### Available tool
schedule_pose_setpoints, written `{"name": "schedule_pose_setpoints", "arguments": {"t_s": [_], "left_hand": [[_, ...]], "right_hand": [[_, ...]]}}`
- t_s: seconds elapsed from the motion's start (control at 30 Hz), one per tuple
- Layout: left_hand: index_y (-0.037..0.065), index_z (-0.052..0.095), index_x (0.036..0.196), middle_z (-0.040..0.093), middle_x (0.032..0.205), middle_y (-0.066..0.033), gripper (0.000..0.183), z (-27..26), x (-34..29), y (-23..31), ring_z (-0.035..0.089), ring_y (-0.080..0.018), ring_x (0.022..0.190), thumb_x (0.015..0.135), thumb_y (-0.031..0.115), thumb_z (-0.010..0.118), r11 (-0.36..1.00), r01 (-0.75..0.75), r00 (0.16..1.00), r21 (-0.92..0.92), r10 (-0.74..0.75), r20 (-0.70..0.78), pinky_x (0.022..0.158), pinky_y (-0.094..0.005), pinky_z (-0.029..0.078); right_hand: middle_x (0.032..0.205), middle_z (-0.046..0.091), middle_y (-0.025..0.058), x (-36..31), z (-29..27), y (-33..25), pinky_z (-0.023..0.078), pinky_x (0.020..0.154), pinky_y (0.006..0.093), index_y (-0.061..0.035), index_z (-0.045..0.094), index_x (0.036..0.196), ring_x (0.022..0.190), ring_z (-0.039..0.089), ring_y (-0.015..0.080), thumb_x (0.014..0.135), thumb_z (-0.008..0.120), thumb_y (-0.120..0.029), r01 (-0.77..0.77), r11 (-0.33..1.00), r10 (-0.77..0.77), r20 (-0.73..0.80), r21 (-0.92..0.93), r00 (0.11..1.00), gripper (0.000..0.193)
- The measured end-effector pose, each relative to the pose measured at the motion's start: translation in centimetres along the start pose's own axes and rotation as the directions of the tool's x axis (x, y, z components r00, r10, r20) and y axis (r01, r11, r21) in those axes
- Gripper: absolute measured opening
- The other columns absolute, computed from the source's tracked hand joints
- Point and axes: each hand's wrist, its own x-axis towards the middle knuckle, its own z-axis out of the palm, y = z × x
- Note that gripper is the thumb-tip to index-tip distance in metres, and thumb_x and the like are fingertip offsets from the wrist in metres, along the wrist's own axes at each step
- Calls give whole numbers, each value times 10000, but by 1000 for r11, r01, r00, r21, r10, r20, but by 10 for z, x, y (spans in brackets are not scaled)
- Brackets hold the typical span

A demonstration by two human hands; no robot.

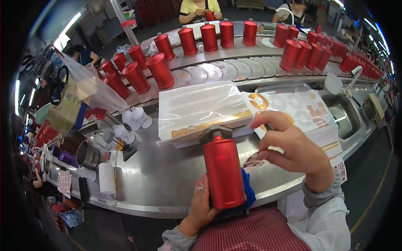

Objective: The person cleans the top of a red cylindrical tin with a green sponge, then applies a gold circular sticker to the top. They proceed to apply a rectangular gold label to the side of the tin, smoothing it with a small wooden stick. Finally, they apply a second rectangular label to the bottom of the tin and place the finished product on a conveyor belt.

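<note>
A red canister (225, 175), contents hidden, is held at the table (150, 188) edge by the partly closed left hand (201, 208); the right hand (293, 146) is half curled, any hold unclear. Beyond, other canisters (209, 37) are carried on a conveyor (224, 71).

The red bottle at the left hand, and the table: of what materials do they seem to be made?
Bottle: perhaps metal or coated glass, satin red; soft, metallic-looking highlights suggest this. Table: probably stainless steel, bare grey, with blurred reflections.
</note>
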Motion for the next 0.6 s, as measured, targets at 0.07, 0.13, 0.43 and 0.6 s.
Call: {"name": "schedule_pose_setpoints", "arguments": {"t_s": [0.07,0.13,0.43,0.6], "left_hand": [[-119,164,1463,314,1448,-357,981,-1,-1,-3,347,-517,1324,827,406,695,1000,-18,1000,-6,18,3,1125,-572,229],[-116,159,1466,302,1452,-359,986,-4,-1,-2,316,-514,1347,828,409,697,1000,9,1000,-20,-9,7,1132,-565,213],[-76,107,1493,209,1537,-263,889,-14,38,11,216,-317,1444,900,292,657,667,58,969,-743,-216,-117,1163,-408,199],[-29,44,1509,294,1485,-199,861,-7,72,22,376,-243,1341,931,230,626,757,122,956,-642,-263,-128,1103,-364,334]], "right_hand": [[1146,527,152,4,5,-11,412,904,409,-49,589,827,1060,514,335,782,739,-75,40,999,-41,21,26,999,159],[1143,528,156,12,7,-20,413,904,405,-42,580,827,1065,513,343,803,739,-115,65,994,-69,35,93,997,176],[1192,514,171,20,90,31,426,968,427,-25,589,853,1140,485,365,783,732,-111,-66,992,65,10,108,998,181],[1182,524,161,23,104,41,427,957,405,-28,595,854,1149,487,352,800,730,-130,-173,971,182,-40,163,982,178]]}}
